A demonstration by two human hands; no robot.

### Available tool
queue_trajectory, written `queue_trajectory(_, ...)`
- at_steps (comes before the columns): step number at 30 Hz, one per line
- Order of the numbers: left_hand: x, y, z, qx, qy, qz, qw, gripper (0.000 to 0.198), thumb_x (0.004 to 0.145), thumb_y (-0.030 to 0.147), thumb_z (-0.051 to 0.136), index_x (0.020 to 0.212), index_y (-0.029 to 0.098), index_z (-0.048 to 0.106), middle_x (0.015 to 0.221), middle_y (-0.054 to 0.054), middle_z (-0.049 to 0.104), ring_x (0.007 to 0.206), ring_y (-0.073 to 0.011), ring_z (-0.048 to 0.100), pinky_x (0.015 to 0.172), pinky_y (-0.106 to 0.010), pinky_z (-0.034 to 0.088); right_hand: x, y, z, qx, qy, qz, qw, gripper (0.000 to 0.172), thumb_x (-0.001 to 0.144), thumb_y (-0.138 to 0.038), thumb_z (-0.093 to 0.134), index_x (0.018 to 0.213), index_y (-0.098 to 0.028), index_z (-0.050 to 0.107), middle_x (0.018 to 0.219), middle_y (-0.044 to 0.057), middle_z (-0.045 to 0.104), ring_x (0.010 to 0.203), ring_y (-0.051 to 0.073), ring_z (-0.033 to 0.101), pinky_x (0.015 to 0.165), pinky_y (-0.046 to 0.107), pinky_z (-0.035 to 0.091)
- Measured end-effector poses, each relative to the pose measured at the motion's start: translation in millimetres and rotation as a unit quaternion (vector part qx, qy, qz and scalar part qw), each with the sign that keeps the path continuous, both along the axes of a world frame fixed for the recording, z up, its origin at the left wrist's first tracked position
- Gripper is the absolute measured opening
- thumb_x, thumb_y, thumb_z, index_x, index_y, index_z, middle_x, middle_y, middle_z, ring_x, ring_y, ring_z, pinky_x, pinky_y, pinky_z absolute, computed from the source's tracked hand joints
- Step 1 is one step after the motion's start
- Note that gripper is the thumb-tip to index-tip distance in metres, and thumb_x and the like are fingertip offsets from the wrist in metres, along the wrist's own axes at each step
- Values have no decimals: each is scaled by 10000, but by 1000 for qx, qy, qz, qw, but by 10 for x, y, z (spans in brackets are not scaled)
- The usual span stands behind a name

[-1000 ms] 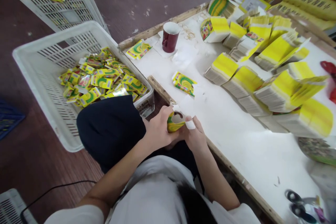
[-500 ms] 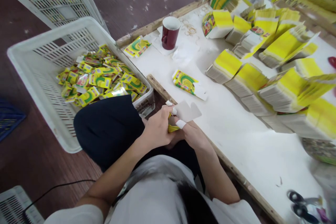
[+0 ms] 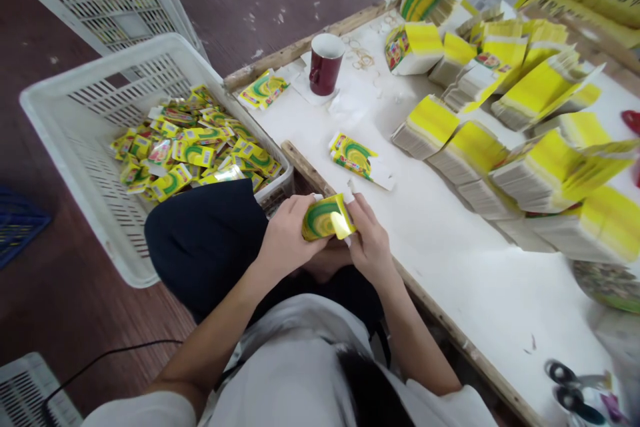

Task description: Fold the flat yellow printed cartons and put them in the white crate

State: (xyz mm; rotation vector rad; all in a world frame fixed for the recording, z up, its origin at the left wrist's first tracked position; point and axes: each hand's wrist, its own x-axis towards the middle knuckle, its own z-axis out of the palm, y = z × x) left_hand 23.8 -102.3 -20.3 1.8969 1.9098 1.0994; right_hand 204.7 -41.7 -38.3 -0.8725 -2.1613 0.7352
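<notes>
A small yellow and green printed carton [image 3: 323, 219] is held above my lap, its shiny face turned up. My left hand [image 3: 285, 233] is wrapped round its left end. At its right end my right hand [image 3: 370, 233] pinches the edge, with white tape on its fingertips. Beyond my hands, a similar flat carton [image 3: 355, 159] lies on the white table with its white flap out. Another flat carton [image 3: 264, 89] rests near the table's far left corner.
A white crate [image 3: 55, 120] holding many small yellow cartons stands left of my knee, with another crate [image 3: 110, 3] behind it. A maroon mug [image 3: 325, 70] stands on the table. Stacks of flat yellow cartons [image 3: 430, 123] fill its right side. Scissors [image 3: 567, 383] lie near the right corner.
The carton in my hands has turned, so its green and yellow printed face shows in place of the pale inner flap. My right hand has shifted to the carton's right end.
</notes>
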Motion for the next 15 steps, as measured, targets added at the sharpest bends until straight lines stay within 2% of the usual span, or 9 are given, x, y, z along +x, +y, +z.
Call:
queue_trajectory(4,-83,-18,48,10,17,-18,1000,522,719,312,805,1158,170,560,1046,-98,702,988,-276,692,877,-390,579,76,60,60,29,-57,41,997,369,963,-167,505,1273,-291,663,1539,126,495,1338,271,581,963,400,589)
queue_trajectory(7,-123,-4,51,-2,2,-42,999,570,683,328,831,1163,157,576,1044,-101,723,976,-276,707,880,-391,585,152,140,118,17,-85,75,993,304,951,-168,528,1179,-278,696,1488,140,536,1287,275,621,944,402,587)
queue_trajectory(10,-144,23,61,-8,-3,-50,999,562,688,331,821,1167,163,580,1049,-100,729,975,-277,711,882,-400,587,198,188,167,-16,-97,108,989,277,961,-208,532,1193,-275,667,1496,146,517,1316,287,594,978,428,561)
queue_trajectory(12,-142,42,76,-11,-1,-56,998,545,705,330,803,1170,159,578,1052,-105,726,982,-281,709,882,-406,586,186,179,178,-51,-80,120,988,266,973,-295,544,1228,-262,613,1524,161,480,1394,309,514,1025,462,529)
queue_trajectory(15,-107,54,95,-17,-3,-65,998,547,724,336,784,1192,153,569,1061,-109,718,987,-279,705,882,-404,586,108,120,145,-107,-15,94,990,348,1007,-408,480,1317,-250,467,1542,177,443,1475,313,400,1098,521,463)
